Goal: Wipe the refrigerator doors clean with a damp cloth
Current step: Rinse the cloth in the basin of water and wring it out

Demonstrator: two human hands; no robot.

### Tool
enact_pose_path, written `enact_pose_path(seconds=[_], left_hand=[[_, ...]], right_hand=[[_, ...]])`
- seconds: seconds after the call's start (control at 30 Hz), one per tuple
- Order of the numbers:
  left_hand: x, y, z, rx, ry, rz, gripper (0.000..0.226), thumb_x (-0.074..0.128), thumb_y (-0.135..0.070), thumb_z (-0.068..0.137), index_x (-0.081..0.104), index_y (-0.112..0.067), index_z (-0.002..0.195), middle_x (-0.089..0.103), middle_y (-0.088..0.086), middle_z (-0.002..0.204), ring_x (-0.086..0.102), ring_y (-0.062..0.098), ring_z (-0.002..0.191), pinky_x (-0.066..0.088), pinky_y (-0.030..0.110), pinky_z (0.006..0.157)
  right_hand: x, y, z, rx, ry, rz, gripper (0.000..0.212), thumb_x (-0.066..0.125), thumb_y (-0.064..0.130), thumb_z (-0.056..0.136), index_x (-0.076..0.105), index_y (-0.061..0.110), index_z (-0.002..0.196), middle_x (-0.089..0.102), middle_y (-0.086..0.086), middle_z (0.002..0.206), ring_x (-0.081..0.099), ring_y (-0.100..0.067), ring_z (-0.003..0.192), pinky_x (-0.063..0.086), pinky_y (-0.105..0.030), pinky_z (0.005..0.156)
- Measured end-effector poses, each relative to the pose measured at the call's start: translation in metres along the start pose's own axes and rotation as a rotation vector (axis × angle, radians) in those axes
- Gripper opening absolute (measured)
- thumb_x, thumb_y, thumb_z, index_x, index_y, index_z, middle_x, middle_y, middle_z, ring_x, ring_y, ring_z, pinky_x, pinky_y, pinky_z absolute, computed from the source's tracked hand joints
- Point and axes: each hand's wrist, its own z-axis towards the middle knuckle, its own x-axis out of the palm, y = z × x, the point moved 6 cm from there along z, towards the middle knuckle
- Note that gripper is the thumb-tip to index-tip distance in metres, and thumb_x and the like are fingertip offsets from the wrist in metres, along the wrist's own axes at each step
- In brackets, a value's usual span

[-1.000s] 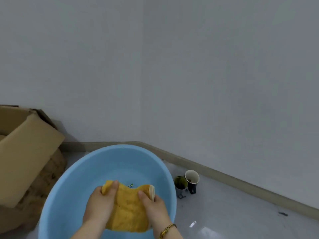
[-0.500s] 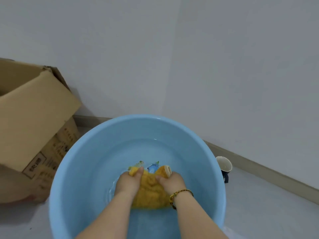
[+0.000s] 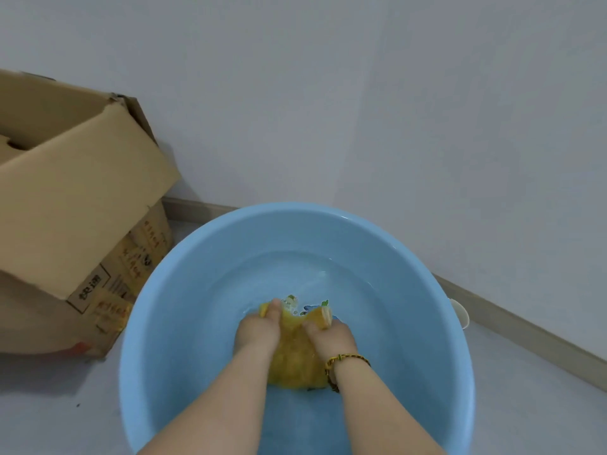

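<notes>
A yellow cloth (image 3: 297,354) lies down in the water of a large light-blue basin (image 3: 184,290) on the floor. My left hand (image 3: 258,330) grips the cloth's left top edge, thumb over the fabric. My right hand (image 3: 330,336), with a braided bracelet on the wrist, grips the right top edge. Both hands are low inside the basin at the water. A bit of printed pattern shows at the cloth's far edge. No refrigerator is in view.
An open cardboard box (image 3: 75,205) stands to the left of the basin against the wall. A white cup rim (image 3: 461,315) peeks out behind the basin's right side. The grey walls meet in a corner behind, with a baseboard (image 3: 525,326) along the floor.
Both hands have lowered the cloth from above the basin down into the water. The view has tilted downward and moved closer over the basin.
</notes>
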Motion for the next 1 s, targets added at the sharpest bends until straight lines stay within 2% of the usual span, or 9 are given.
enact_pose_path(seconds=[0.1,0.2,0.33,0.47,0.67,0.73,0.8,0.9,1.0], left_hand=[[0.003,-0.022,-0.013,0.041,0.025,-0.169,0.048,0.037,-0.04,0.095,0.06,0.001,0.104,0.06,0.021,0.116,0.055,0.032,0.106,0.041,0.032,0.089],[0.001,-0.043,-0.028,0.154,0.011,-0.224,0.042,0.034,-0.04,0.096,0.059,-0.008,0.087,0.062,0.017,0.105,0.055,0.027,0.093,0.041,0.031,0.084],[-0.003,-0.059,-0.049,0.297,-0.013,-0.152,0.048,0.032,-0.037,0.097,0.063,0.0,0.097,0.062,0.014,0.1,0.055,0.027,0.095,0.037,0.027,0.078],[-0.014,-0.056,-0.04,0.215,0.01,-0.245,0.045,0.037,-0.034,0.096,0.059,0.001,0.079,0.063,0.025,0.107,0.057,0.035,0.102,0.042,0.035,0.086],[-0.006,-0.068,-0.057,0.306,0.056,-0.243,0.039,0.037,-0.032,0.096,0.06,-0.004,0.082,0.058,0.013,0.088,0.057,0.029,0.093,0.04,0.029,0.077],[-0.009,-0.059,-0.042,0.216,0.064,-0.302,0.041,0.039,-0.034,0.096,0.061,0.0,0.086,0.057,0.014,0.087,0.057,0.029,0.093,0.039,0.029,0.08],[-0.007,-0.044,-0.031,0.104,0.143,-0.424,0.041,0.043,-0.038,0.093,0.059,-0.003,0.077,0.058,0.014,0.085,0.057,0.029,0.086,0.043,0.034,0.085],[-0.003,-0.031,-0.023,0.102,0.164,-0.302,0.04,0.044,-0.041,0.092,0.06,-0.006,0.081,0.061,0.016,0.095,0.059,0.03,0.096,0.045,0.036,0.091],[-0.009,-0.024,-0.012,0.117,0.137,-0.176,0.043,0.046,-0.044,0.091,0.061,-0.004,0.085,0.062,0.018,0.102,0.058,0.032,0.103,0.045,0.035,0.092]], right_hand=[[-0.001,0.025,-0.019,-0.11,-0.03,0.263,0.02,0.053,0.03,0.089,0.051,0.019,0.072,0.059,0.002,0.077,0.056,-0.02,0.081,0.044,-0.025,0.076],[-0.009,0.044,-0.033,-0.204,-0.107,0.32,0.025,0.048,0.038,0.091,0.05,0.018,0.076,0.055,0.005,0.074,0.054,-0.018,0.081,0.038,-0.024,0.071],[-0.021,0.053,-0.035,-0.228,-0.184,0.33,0.035,0.036,0.035,0.096,0.044,0.018,0.067,0.053,-0.001,0.076,0.051,-0.023,0.081,0.032,-0.025,0.068],[-0.012,0.058,-0.064,-0.363,-0.183,0.218,0.032,0.037,0.036,0.096,0.05,0.015,0.076,0.06,-0.006,0.083,0.054,-0.02,0.08,0.035,-0.025,0.066],[-0.039,0.066,-0.047,-0.331,-0.253,0.28,0.042,0.036,0.029,0.097,0.038,0.017,0.057,0.047,0.002,0.06,0.046,-0.021,0.066,0.031,-0.026,0.063],[-0.026,0.066,-0.063,-0.389,-0.203,0.221,0.04,0.037,0.035,0.096,0.044,0.016,0.062,0.054,0.0,0.066,0.052,-0.021,0.069,0.032,-0.026,0.062],[-0.01,0.063,-0.072,-0.431,-0.123,0.169,0.037,0.037,0.042,0.094,0.048,0.019,0.067,0.058,-0.002,0.073,0.056,-0.022,0.079,0.039,-0.027,0.067],[-0.012,0.051,-0.05,-0.325,-0.054,0.073,0.045,0.034,0.042,0.096,0.041,0.02,0.057,0.049,0.002,0.063,0.049,-0.017,0.065,0.037,-0.028,0.06],[-0.02,0.025,-0.026,-0.154,-0.036,0.032,0.041,0.038,0.039,0.095,0.041,0.017,0.06,0.045,0.003,0.063,0.042,-0.01,0.058,0.032,-0.024,0.053]])
